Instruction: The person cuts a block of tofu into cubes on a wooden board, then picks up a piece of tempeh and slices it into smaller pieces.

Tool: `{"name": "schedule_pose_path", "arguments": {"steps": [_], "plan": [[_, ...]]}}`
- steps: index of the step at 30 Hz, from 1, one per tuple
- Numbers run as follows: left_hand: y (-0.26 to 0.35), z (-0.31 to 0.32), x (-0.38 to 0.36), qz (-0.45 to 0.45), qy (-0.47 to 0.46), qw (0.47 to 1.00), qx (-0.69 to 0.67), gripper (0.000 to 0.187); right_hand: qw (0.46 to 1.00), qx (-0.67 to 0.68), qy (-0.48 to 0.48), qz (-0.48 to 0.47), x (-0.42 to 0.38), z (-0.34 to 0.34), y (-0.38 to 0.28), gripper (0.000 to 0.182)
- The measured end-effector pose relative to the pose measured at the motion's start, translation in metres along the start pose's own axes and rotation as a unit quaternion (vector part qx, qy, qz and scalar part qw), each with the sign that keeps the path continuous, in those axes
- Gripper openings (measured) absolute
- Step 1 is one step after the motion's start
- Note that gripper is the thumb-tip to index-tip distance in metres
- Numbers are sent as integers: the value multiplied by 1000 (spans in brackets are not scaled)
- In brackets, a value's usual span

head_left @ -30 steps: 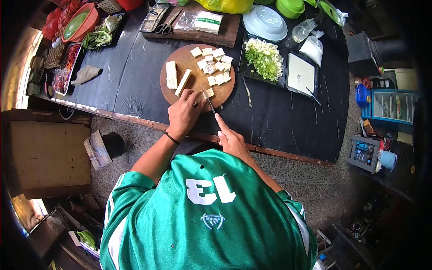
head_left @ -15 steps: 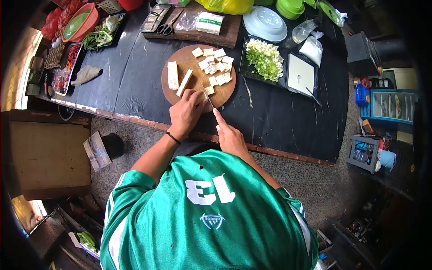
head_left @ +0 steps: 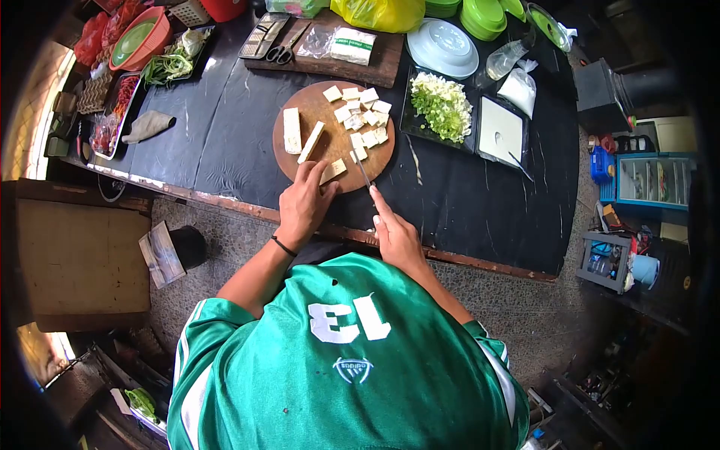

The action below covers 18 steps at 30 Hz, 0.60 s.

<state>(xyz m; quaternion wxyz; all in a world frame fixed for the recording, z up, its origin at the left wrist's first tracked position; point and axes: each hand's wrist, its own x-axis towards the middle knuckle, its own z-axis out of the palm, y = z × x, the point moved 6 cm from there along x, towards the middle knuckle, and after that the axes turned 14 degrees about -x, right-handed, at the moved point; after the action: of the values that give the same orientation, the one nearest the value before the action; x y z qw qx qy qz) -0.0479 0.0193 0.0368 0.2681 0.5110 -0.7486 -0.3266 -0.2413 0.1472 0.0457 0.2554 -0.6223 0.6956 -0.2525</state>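
Observation:
My left hand (head_left: 301, 206), with a dark band on its wrist, holds a short strip of tempeh (head_left: 332, 171) near the front rim of the round wooden cutting board (head_left: 306, 103). In my right hand (head_left: 397, 234) is a knife (head_left: 361, 168); its handle is hidden and the forefinger lies along it. The blade stands apart from the held strip, beside a loose cut piece (head_left: 358, 153). Two longer pieces, a thick block (head_left: 292, 130) and a narrower strip (head_left: 310, 142), lie behind my left hand. Several cut squares (head_left: 352, 107) are spread over the board's right half.
A black tray with chopped greens (head_left: 441, 106) and a tray of white batter (head_left: 501, 131) stand to the right. Behind the board, a thick wooden slab (head_left: 379, 69) carries scissors (head_left: 283, 52) and a wrapped package (head_left: 352, 46). A grey cloth (head_left: 149, 126) lies left.
The knife has moved right, away from the strip, and a cut piece now sits apart by the blade. My left hand has shifted slightly left and down, leaving more of the strip showing.

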Motion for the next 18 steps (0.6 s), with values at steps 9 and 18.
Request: {"name": "schedule_pose_path", "arguments": {"steps": [9,18], "plan": [[-5,6,12,5,12,1000,9,34,998,10,-63,14,-8,18,-6,67],[-5,1,13,15,33,999,-16,31,998,5,-65,21,-8,20,-5,68]]}}
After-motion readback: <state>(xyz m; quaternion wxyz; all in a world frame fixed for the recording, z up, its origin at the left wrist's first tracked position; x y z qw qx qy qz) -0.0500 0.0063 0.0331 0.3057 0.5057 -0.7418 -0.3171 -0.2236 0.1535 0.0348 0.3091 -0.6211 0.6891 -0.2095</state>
